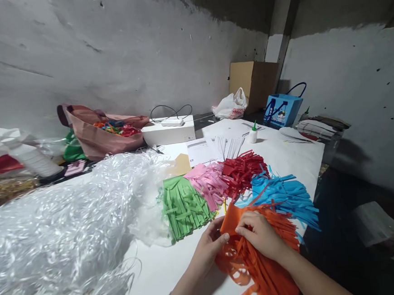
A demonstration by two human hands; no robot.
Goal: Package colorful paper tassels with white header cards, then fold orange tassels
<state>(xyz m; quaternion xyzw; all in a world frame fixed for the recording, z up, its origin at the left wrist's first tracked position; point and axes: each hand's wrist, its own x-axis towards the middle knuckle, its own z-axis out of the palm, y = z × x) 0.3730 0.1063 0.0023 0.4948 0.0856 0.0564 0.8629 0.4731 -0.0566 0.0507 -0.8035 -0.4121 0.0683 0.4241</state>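
Both hands are at an orange fringed bundle (266, 274), cut into long strips below an uncut top band. My left hand (213, 244) pinches the band's left edge between thumb and fingers. Just right of it, my right hand (258, 233) is closed on the same band, its fingers curled over the orange material. Strips hang down toward me, some curling loosely at the left. Behind the orange piece lie similar fringed bundles: green (184, 207), pink (208, 183), dark red (245, 171) and blue (285, 193).
A big heap of shiny clear strands (70, 225) covers the table's left side. Farther back are printed sheets (202, 151), a green-capped glue bottle (253, 134), a white box (168, 132), a pink bag (95, 137) with colourful scraps, a blue bag (282, 109) and a cardboard box (255, 84).
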